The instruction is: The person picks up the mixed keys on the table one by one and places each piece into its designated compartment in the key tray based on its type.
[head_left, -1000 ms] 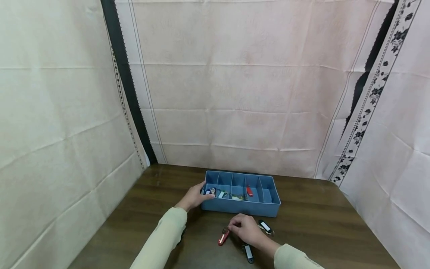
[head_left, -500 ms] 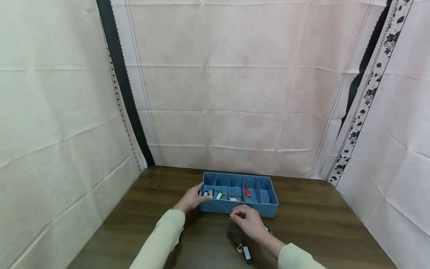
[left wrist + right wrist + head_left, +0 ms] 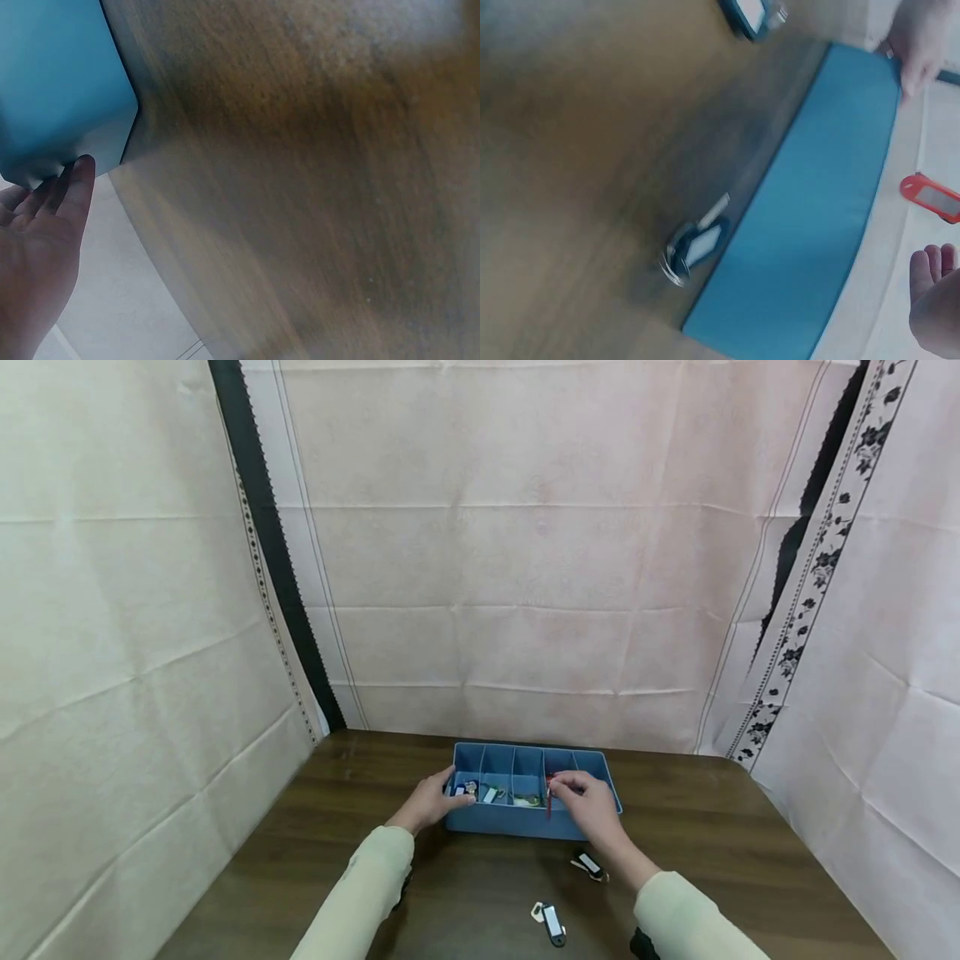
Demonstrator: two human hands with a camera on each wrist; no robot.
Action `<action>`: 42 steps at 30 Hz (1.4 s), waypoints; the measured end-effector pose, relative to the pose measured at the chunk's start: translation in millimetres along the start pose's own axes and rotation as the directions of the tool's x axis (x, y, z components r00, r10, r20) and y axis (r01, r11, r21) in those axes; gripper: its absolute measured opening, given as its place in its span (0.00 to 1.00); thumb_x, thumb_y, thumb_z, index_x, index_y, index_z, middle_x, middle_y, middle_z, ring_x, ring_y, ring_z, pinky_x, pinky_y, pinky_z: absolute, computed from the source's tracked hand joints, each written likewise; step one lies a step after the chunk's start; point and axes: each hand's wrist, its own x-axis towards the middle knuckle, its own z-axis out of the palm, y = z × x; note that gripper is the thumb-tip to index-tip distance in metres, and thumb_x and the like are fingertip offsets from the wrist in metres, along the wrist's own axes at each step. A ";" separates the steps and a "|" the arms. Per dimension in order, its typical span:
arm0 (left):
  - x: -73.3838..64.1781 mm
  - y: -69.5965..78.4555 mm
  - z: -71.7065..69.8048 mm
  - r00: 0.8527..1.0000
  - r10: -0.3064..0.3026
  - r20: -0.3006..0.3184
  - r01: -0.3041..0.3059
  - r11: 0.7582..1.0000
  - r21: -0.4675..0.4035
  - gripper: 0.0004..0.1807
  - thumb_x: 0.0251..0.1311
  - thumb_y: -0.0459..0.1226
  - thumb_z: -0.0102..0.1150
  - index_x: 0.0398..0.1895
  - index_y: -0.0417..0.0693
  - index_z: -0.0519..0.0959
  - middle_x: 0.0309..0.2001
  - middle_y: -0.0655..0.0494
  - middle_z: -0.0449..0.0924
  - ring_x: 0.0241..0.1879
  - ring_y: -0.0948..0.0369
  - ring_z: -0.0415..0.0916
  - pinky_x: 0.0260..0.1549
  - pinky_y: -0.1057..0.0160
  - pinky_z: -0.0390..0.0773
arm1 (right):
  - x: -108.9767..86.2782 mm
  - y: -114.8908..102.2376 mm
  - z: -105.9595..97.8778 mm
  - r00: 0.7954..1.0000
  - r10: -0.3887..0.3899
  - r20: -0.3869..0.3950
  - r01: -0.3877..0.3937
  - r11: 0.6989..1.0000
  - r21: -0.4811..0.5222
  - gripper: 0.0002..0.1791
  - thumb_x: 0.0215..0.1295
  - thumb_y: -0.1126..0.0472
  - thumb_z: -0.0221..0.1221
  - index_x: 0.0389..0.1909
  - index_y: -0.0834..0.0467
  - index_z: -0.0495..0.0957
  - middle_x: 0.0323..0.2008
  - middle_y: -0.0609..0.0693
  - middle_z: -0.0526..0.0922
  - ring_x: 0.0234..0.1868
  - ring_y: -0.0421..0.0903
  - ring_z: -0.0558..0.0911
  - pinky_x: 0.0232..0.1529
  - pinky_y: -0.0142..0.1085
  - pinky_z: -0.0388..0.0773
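A blue divided box (image 3: 517,824) stands on the brown table. My left hand (image 3: 429,802) holds its left end, thumb over the front rim and fingers along the end wall, which the left wrist view shows as well. Above the box's fourth compartment, my right hand (image 3: 588,806) pinches the upper end of a red key tag (image 3: 549,803), which hangs down across the front rim in the head view. The right wrist view shows this red key tag (image 3: 934,199) with its label window. My right hand covers much of that compartment and the one beside it.
Blue (image 3: 461,790), green (image 3: 491,795) and yellowish key tags (image 3: 527,800) lie in the left compartments. Two dark key tags with keys rest on the wooden table (image 3: 247,893), one tag (image 3: 588,863) near the box, another tag (image 3: 553,925) nearer me. Pale cloth (image 3: 480,568) hangs around the table.
My right hand has lifted the red key tag off the table and carried it forward and right, over the box. My left hand has stayed at the box's left end.
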 end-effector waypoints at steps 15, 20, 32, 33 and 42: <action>1.5 0.4 -0.9 1.000 -0.021 -0.003 0.021 1.000 0.006 0.48 0.60 0.54 0.66 0.78 0.48 0.54 0.74 0.42 0.57 0.72 0.41 0.56 0.64 0.37 0.61 | 41.4 10.8 -19.0 0.980 0.133 -0.148 -0.140 0.990 -0.034 0.16 0.71 0.52 0.59 0.45 0.61 0.85 0.42 0.57 0.86 0.43 0.52 0.79 0.43 0.40 0.76; 0.8 1.0 -2.4 1.000 -0.019 -0.004 0.019 1.000 0.004 0.50 0.58 0.56 0.66 0.78 0.48 0.55 0.75 0.42 0.57 0.72 0.41 0.56 0.64 0.37 0.61 | 50.1 17.9 -13.2 0.978 0.147 -0.149 -0.156 0.986 -0.053 0.15 0.70 0.53 0.59 0.43 0.61 0.86 0.40 0.56 0.86 0.42 0.52 0.78 0.39 0.39 0.74; 0.5 3.3 1.3 0.999 -0.038 0.006 0.038 0.999 -0.002 0.50 0.58 0.57 0.66 0.79 0.50 0.54 0.75 0.43 0.56 0.72 0.42 0.55 0.65 0.37 0.60 | 58.3 29.6 -16.0 0.983 0.130 -0.128 -0.137 0.989 -0.045 0.23 0.73 0.54 0.58 0.62 0.62 0.76 0.58 0.62 0.79 0.57 0.59 0.78 0.58 0.51 0.75; 0.5 3.3 1.2 0.999 -0.039 0.005 0.039 0.999 -0.004 0.50 0.58 0.58 0.66 0.78 0.50 0.55 0.75 0.43 0.57 0.72 0.42 0.55 0.64 0.37 0.60 | 58.0 29.8 -17.0 0.983 0.131 -0.126 -0.138 0.990 -0.043 0.23 0.73 0.54 0.58 0.63 0.62 0.76 0.58 0.63 0.78 0.58 0.59 0.78 0.58 0.51 0.75; 1.5 4.3 0.7 0.999 -0.052 0.005 0.052 0.999 0.006 0.48 0.60 0.54 0.66 0.78 0.50 0.55 0.75 0.42 0.56 0.72 0.41 0.55 0.65 0.37 0.60 | 49.2 30.7 -26.9 0.983 0.150 -0.103 -0.155 0.987 -0.042 0.22 0.74 0.52 0.57 0.62 0.60 0.77 0.59 0.62 0.78 0.57 0.58 0.78 0.58 0.52 0.75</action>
